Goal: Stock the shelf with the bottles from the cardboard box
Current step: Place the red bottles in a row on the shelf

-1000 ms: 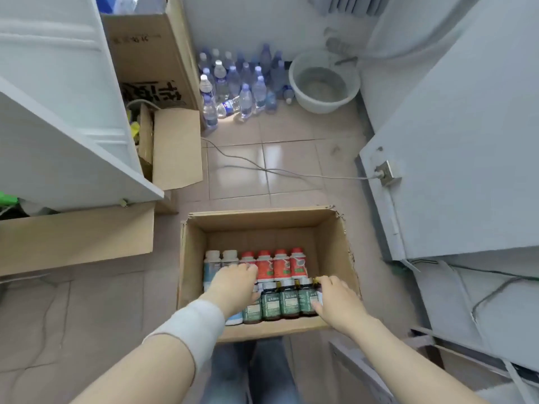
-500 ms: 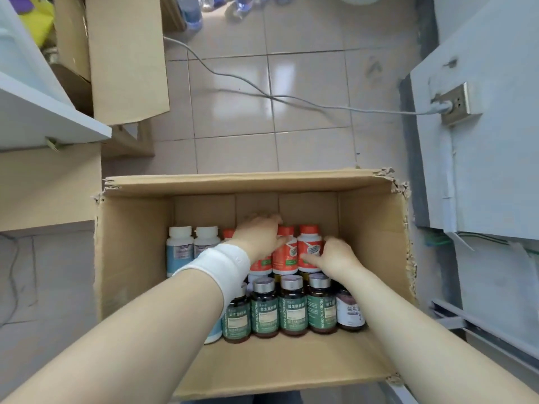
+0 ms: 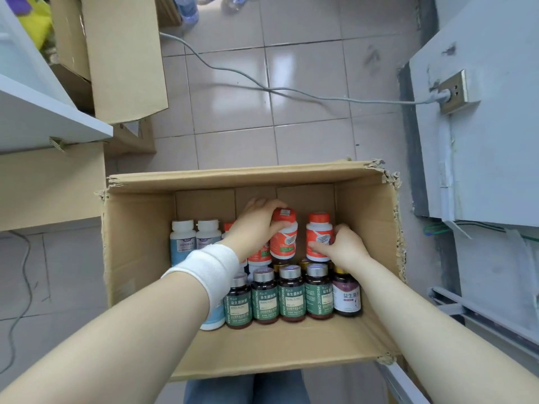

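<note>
The open cardboard box (image 3: pixel 140 258) holds upright bottles. Along its near wall stand four dark green-labelled bottles (image 3: pixel 291 295) and a purple-labelled bottle (image 3: pixel 347 298) at the right end. Behind them, two white blue-labelled bottles (image 3: pixel 183 240) stand near the left wall. The left hand (image 3: pixel 253 228) grips one orange-capped bottle (image 3: pixel 284 237), tilted and higher than its row; the right hand (image 3: pixel 341 247) holds the neighbouring orange-capped bottle (image 3: pixel 318 237).

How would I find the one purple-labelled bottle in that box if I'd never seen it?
Look into the open brown cardboard box. A row of dark bottles stands along its near side. The purple-labelled dark bottle is at the row's right end, the only one whose label is not green.
</note>
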Demonstrator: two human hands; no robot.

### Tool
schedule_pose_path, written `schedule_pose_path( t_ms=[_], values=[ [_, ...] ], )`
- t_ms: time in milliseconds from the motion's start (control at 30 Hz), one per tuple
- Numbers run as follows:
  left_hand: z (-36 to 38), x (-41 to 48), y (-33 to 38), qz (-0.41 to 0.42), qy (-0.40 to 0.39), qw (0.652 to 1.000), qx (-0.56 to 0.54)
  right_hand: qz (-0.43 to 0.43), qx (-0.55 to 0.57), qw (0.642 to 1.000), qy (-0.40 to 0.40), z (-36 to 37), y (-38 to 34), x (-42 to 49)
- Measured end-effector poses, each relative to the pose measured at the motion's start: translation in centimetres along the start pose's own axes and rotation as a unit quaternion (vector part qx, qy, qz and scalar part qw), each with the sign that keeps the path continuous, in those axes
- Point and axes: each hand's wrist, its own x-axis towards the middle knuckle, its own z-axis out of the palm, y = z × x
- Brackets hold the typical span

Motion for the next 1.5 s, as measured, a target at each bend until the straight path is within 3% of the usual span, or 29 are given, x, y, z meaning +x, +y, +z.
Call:
schedule_pose_path(
  t_ms=[233, 467, 633, 867, 1133, 1500],
  values=[
    [-4.4, -6.3, 2.6, 0.026, 0.074, 0.978, -0.192, -0.050, 0.090, 0.994, 0.034, -2.2, -0.3, -7.2],
    [-9.2, -16.1, 7.2, 0.004, 0.101, 0.925, -0.367, -0.072, 0.207, 0.975, 0.020, -3.8, -0.6, -20.1],
    [-11.0, -24.1, 11.1, 0.045, 0.079, 0.874, -0.478, -0.101, 0.287, 0.951, 0.060, -2.0, 0.9, -30.0],
    [-11.1, -37.0, 15.3, 0.139, -0.052, 0.871, -0.469, -0.135, 0.472, 0.860, 0.138, 3.7, 4.4, -45.1],
    [-6.7, -53.2, 23.4, 0.261, -0.161, 0.859, -0.411, -0.181, 0.558, 0.773, 0.240, 6.9, 11.8, -62.0],
    [12.6, -78.8, 34.3, 0.426, -0.281, 0.787, -0.347, -0.216, 0.605, 0.661, 0.388, 13.6, 34.9, -85.5]
  ],
)
